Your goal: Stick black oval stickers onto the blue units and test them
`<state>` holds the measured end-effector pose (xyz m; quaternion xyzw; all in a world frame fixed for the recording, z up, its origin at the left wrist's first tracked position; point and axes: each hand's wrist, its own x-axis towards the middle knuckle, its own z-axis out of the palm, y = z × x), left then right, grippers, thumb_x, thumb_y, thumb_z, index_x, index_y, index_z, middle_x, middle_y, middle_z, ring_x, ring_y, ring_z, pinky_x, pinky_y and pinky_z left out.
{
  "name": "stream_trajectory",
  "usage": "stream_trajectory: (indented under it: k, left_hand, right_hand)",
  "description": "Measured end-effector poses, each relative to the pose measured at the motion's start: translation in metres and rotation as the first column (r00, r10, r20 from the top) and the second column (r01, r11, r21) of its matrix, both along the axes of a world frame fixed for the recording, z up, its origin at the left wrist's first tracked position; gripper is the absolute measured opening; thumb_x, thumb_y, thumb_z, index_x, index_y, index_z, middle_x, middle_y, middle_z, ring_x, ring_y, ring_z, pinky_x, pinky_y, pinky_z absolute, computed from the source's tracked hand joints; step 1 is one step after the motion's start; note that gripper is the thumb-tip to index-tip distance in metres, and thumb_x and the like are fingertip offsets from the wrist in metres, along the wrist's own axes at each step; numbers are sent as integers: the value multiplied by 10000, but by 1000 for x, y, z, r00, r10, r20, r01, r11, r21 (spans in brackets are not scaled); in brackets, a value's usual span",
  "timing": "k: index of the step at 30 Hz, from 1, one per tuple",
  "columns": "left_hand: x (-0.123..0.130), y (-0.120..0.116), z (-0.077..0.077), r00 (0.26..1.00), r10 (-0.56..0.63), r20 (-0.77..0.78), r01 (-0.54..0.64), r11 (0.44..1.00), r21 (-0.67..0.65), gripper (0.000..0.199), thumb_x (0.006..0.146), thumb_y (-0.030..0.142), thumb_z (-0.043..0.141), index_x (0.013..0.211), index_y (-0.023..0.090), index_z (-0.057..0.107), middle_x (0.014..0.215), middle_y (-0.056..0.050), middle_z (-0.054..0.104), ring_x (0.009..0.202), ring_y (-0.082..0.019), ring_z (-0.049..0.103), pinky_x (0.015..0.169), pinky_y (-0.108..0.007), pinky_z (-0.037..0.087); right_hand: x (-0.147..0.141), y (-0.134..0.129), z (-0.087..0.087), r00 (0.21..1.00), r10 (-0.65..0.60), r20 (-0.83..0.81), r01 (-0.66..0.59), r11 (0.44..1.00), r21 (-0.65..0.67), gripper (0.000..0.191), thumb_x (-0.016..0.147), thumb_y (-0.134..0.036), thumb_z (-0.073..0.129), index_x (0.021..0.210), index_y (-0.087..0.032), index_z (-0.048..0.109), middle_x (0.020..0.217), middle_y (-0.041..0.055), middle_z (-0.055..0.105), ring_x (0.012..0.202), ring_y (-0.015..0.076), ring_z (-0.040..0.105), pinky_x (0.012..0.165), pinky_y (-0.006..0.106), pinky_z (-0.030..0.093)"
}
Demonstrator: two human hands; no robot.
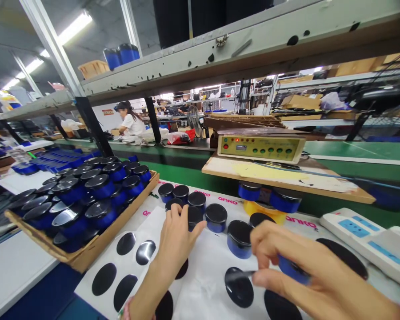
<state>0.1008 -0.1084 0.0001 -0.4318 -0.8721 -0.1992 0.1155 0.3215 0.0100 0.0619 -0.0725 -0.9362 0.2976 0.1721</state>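
Note:
My left hand [176,238] reaches over a row of blue round containers with glossy black tops. Its fingers and thumb are around one blue container [195,217], partly hidden behind the hand. My right hand [290,258] pinches a thin dark piece [242,274], blurred, so I cannot tell its kind. This piece lies over a glossy black disc [239,291] on the white surface. Just left of my right fingers stands another blue container [239,240]. A white sheet with black round stickers [104,279] lies left of and under my left forearm.
A cardboard tray [82,262] heaped with blue containers stands at the left. A control box [260,147] with lit indicators sits on a wooden board [333,183]. At right lies a white power strip [363,240]. A shelf beam [200,62] crosses overhead. A person [131,122] works farther back.

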Motion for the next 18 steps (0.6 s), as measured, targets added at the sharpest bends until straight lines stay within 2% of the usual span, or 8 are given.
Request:
stream_trajectory:
  k: [2, 6, 10, 12, 14, 16, 17, 18]
  left_hand:
    - [1, 0, 0, 999, -36, 11, 36, 999, -16, 470, 855, 476, 527, 1185, 141, 525, 1050, -95, 515, 946, -258, 553, 806, -383, 495]
    - [11, 2, 3, 996, -84, -2, 84, 996, -27, 506, 828, 441, 579, 1219, 128, 508, 1139, -128, 526, 1043, -301, 512, 873, -448, 448]
    - [14, 31, 11, 976, -208, -61, 207, 978, -21, 571, 714, 389, 720, 1186, 128, 535, 1298, -159, 477, 1246, -372, 362, 1011, -561, 291]
    - [15, 46, 16, 961, -268, -69, 268, 963, -17, 507, 649, 360, 767, 1061, 123, 588, 1216, -153, 555, 1240, -370, 393, 1034, -572, 263]
    - [22, 47, 23, 951, -297, -86, 299, 954, 6, 414, 652, 295, 746, 997, 128, 589, 1130, -132, 610, 1222, -346, 436, 1060, -565, 245]
    - [38, 31, 27, 952, -298, -69, 303, 950, 75, 439, 661, 221, 698, 1067, 148, 545, 1116, -105, 628, 1196, -299, 488, 1062, -512, 301]
    - [49, 18, 27, 958, -282, -48, 286, 951, 118, 486, 660, 201, 677, 1115, 167, 512, 1113, -88, 635, 1167, -277, 525, 1028, -471, 371]
    - [62, 3, 24, 957, -280, 75, 259, 941, 216, 585, 625, 204, 696, 1169, 202, 481, 1096, -63, 649, 1061, -248, 604, 904, -384, 491]
  right_hand:
    - [-9, 5, 3, 1000, 27, -15, -27, 1000, -13, 157, 911, -375, 504, 796, -271, 530, 945, 8, 589, 796, 170, 590, 681, 278, 511]
    - [-12, 32, 5, 972, -150, -182, 142, 988, -57, 277, 872, -456, 550, 701, -238, 549, 927, 25, 567, 823, 183, 571, 675, 278, 481]
    - [-14, 53, 7, 942, -258, -215, 201, 946, -255, 335, 856, -496, 556, 661, -223, 554, 894, 24, 544, 783, 172, 537, 649, 269, 458]
    - [-17, 56, 7, 945, -264, -191, 180, 912, -369, 356, 850, -514, 550, 654, -217, 547, 854, 19, 523, 738, 163, 512, 600, 261, 442]
    - [-17, 54, 7, 952, -253, -172, 147, 872, -467, 349, 854, -512, 543, 671, -215, 542, 835, 13, 509, 735, 161, 499, 601, 254, 437]
    - [-16, 45, 5, 965, -216, -150, 105, 839, -533, 317, 865, -491, 539, 702, -220, 540, 827, 5, 500, 748, 157, 492, 628, 247, 434]
    - [-15, 39, 3, 974, -185, -131, 81, 825, -560, 303, 873, -480, 535, 715, -221, 540, 822, 1, 497, 751, 154, 488, 640, 245, 429]
    - [-15, 32, 0, 984, -147, -105, 58, 808, -586, 297, 878, -475, 530, 723, -222, 536, 815, -2, 494, 749, 151, 484, 647, 244, 423]
